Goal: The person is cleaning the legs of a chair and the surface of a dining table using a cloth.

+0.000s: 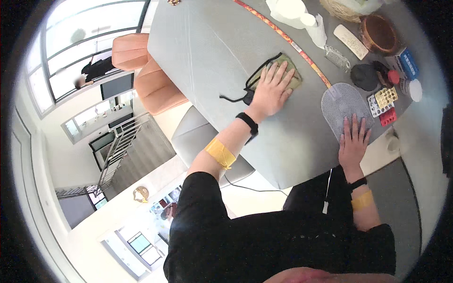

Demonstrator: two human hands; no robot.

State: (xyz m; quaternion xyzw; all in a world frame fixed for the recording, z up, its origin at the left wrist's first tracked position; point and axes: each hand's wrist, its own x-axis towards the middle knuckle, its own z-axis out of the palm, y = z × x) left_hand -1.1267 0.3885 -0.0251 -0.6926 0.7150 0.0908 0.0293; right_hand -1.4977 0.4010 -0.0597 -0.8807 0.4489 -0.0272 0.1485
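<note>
My left hand [271, 92] lies flat on a small olive-green drawstring pouch [294, 77], fingers stretched out over it. The hand hides much of the pouch, and a black cord [230, 99] trails from its end onto the grey table [207, 61]. On the near right edge of the table rests my right hand [354, 144], palm down with fingers spread. Its fingertips lie over the near end of a grey fly swatter [342, 106], whose red and orange patterned handle reaches to the far side. Neither hand is gripping anything.
To the right are blister packs [382, 101], a black bundle [364, 76], a blue box [406, 65], a brown bowl [378, 34], a white case [350, 41] and a grey comb [337, 58]. Orange chairs [158, 87] line the left side. A white cord [328, 188] hangs before me.
</note>
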